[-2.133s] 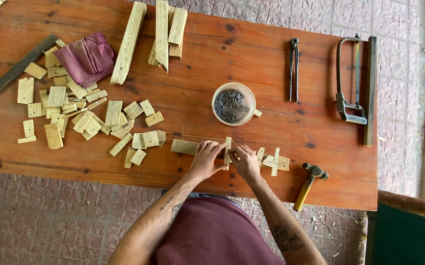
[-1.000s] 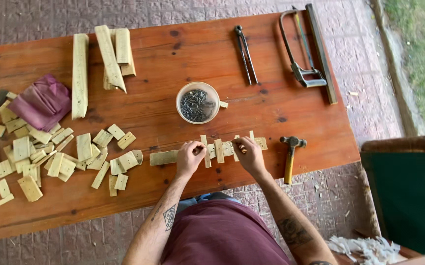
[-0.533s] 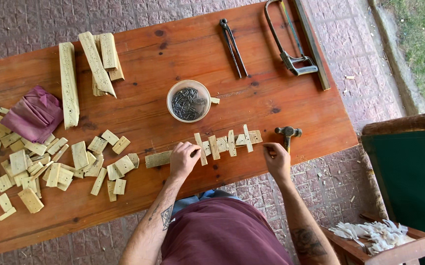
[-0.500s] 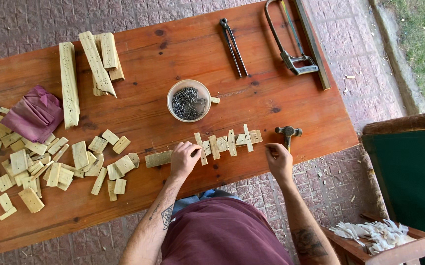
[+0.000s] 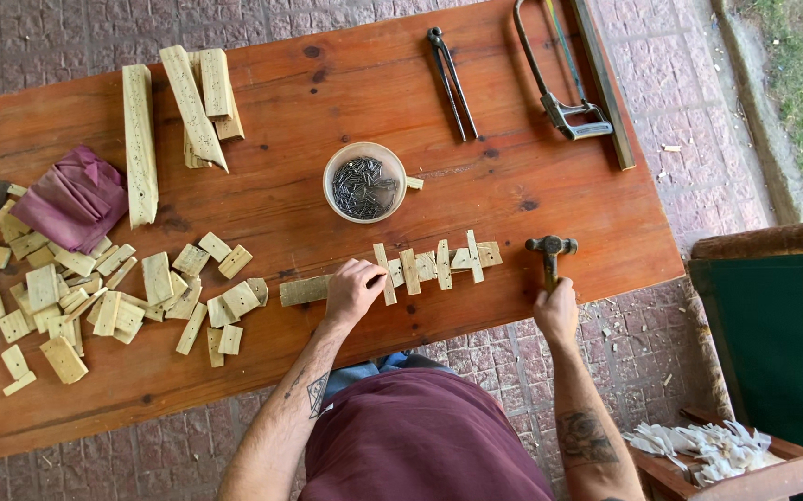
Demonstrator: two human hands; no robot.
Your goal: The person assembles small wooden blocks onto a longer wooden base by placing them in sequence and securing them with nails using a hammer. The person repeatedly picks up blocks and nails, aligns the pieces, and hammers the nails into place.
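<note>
A long pale wooden strip with short wooden slats laid across it (image 5: pixel 420 269) lies near the front edge of the reddish-brown wooden worktop (image 5: pixel 531 176). The left hand (image 5: pixel 353 289) rests on the strip's left part, fingers curled down over the wood beside the first slat, pressing rather than gripping. The right hand (image 5: pixel 557 311) is closed around the handle of a small steel-headed hammer (image 5: pixel 551 252) at the front right edge; half a second ago that hand was just short of the hammer, and now it has hold of it. The left hand has stayed where it was. Behind the strip stands a round bowl of dark nails (image 5: pixel 364 183). Farther back lie black pincers (image 5: pixel 452 82) and a metal-framed hacksaw (image 5: pixel 564 79). To the left, a scatter of small cut wood blocks (image 5: pixel 105 297), a crumpled purple cloth (image 5: pixel 72 197) and several longer wooden battens (image 5: pixel 193 107).
</note>
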